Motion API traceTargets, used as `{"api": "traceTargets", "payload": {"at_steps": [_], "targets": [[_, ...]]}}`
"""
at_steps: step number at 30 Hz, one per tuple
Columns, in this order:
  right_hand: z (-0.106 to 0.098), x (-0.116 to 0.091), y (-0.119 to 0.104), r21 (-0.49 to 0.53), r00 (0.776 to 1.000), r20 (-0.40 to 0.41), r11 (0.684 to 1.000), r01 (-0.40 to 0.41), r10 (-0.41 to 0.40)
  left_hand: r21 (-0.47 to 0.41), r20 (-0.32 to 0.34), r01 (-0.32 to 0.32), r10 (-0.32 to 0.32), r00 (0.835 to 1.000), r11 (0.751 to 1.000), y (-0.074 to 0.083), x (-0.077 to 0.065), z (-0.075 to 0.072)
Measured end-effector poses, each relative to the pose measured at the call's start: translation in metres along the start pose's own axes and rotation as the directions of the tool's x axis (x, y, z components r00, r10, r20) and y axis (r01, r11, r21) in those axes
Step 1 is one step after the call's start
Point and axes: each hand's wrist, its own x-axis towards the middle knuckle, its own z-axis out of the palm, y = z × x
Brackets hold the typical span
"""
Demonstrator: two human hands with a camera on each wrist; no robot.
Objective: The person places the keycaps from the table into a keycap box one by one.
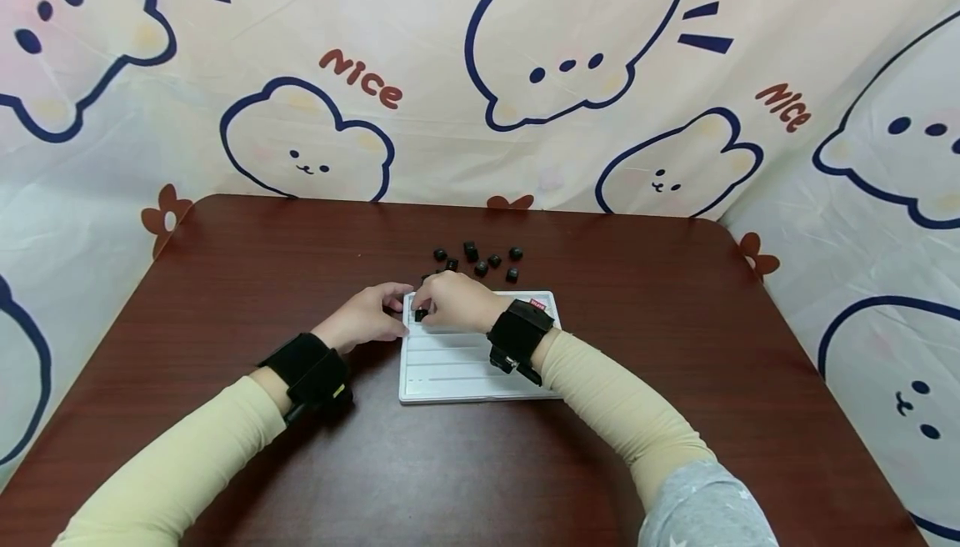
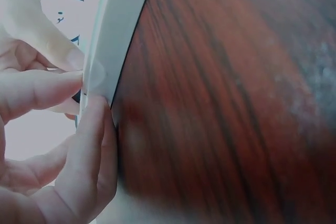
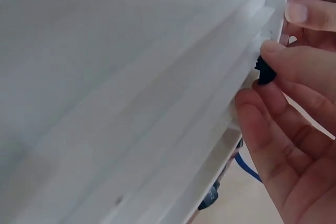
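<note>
A white tray (image 1: 442,368) with raised parallel ridges lies on the table. My right hand (image 1: 461,301) is over its upper left corner. Between thumb and fingertips it pinches a small black keycap-like piece (image 3: 266,70), close to the ridged face near the rim. My left hand (image 1: 367,313) is at the tray's left edge, thumb and forefinger apart, fingertips (image 2: 93,106) touching the rim and side wall. Several similar black pieces (image 1: 481,268) lie loose beyond the tray's far edge; the right hand partly hides the nearest ones.
The brown wooden table (image 1: 675,297) extends around the tray on all sides. Behind it and along its sides hangs a pale cloth (image 1: 435,155) with cartoon prints. A small red label (image 1: 537,303) marks the tray's upper right corner. Both wrists wear black bands (image 1: 519,330).
</note>
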Motion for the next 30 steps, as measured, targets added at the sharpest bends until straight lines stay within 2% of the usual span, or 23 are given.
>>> {"api": "traceTargets", "payload": {"at_steps": [8,30], "targets": [[0.0052,0.0012,-0.0002,-0.007,0.999,-0.049,1.0,0.017,-0.017,-0.039,-0.001,-0.011,0.011,1.0,0.999,0.0007,0.0022,0.0017],[0.0088,0.0059,-0.0023,0.027,0.997,-0.066,0.999,-0.032,0.034,-0.029,-0.007,-0.009,0.009,1.0,1.0,-0.0018,0.0011,0.0021]]}}
